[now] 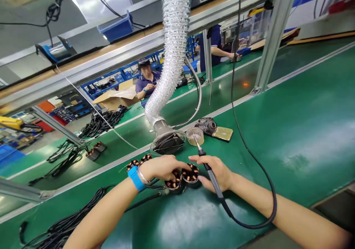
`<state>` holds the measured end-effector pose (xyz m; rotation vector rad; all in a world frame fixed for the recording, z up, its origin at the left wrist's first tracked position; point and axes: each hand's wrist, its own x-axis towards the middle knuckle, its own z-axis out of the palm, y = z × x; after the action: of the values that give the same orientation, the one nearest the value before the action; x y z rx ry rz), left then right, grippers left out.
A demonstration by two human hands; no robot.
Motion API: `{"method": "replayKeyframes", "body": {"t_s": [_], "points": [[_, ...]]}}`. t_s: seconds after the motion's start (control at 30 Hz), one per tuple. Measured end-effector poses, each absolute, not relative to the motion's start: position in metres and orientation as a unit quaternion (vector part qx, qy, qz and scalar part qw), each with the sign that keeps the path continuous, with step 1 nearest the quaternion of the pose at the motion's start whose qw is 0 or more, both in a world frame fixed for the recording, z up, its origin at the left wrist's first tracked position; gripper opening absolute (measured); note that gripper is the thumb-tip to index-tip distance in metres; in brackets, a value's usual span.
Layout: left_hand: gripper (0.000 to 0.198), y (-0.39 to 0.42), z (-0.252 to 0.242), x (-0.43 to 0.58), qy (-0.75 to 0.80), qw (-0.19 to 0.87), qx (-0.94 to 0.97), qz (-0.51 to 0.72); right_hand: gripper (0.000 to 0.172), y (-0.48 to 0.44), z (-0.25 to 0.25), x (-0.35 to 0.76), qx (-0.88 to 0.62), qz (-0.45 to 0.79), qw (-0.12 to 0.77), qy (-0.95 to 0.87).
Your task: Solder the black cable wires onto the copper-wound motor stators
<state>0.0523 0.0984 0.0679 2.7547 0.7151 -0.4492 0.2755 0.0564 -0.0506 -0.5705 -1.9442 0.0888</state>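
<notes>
My right hand (pixel 220 171) is closed around a soldering iron (pixel 213 178), with index finger and thumb stretched toward the stators. The iron's tip points up and away, over a small round tub (pixel 191 140). My left hand (pixel 162 167), with a blue wristband (pixel 135 178), bends its fingers over a copper-wound motor stator (pixel 174 182); its index finger reaches to a second stator (pixel 190 175) beside it. Both stators stand on the green bench with their windings facing up. Two more stators (pixel 139 161) sit behind my left wrist, partly hidden.
A fume extractor nozzle (pixel 169 141) hangs from a silver duct (pixel 176 38) just beyond my hands. An iron stand (pixel 212 128) is behind the tub. Black cables (pixel 80 215) lie at the left. The iron's cord (pixel 249 151) loops over my right forearm. Two people work across the bench.
</notes>
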Motion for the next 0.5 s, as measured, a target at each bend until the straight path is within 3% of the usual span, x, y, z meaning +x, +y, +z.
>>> {"method": "replayKeyframes", "body": {"t_s": [0.1,0.23,0.3,0.43,0.5], "points": [[0.069,0.09,0.076,0.009,0.362,0.278,0.89,0.015,0.048,0.053,-0.052,0.269,-0.221,0.079,0.48,-0.845],[0.062,0.044,0.064,-0.056,0.383,0.447,0.768,0.252,0.049,0.055,-0.056,0.26,-0.219,0.135,0.441,-0.86],[0.055,0.014,0.049,-0.074,0.395,0.483,0.729,0.28,0.05,0.057,-0.056,0.262,-0.216,0.147,0.439,-0.86],[0.022,-0.032,0.019,-0.068,0.436,0.533,0.677,0.259,0.054,0.057,-0.053,0.271,-0.163,0.154,0.438,-0.871],[0.025,-0.041,0.011,-0.052,0.446,0.546,0.671,0.228,0.056,0.052,-0.052,0.271,-0.11,0.168,0.445,-0.873]]}}
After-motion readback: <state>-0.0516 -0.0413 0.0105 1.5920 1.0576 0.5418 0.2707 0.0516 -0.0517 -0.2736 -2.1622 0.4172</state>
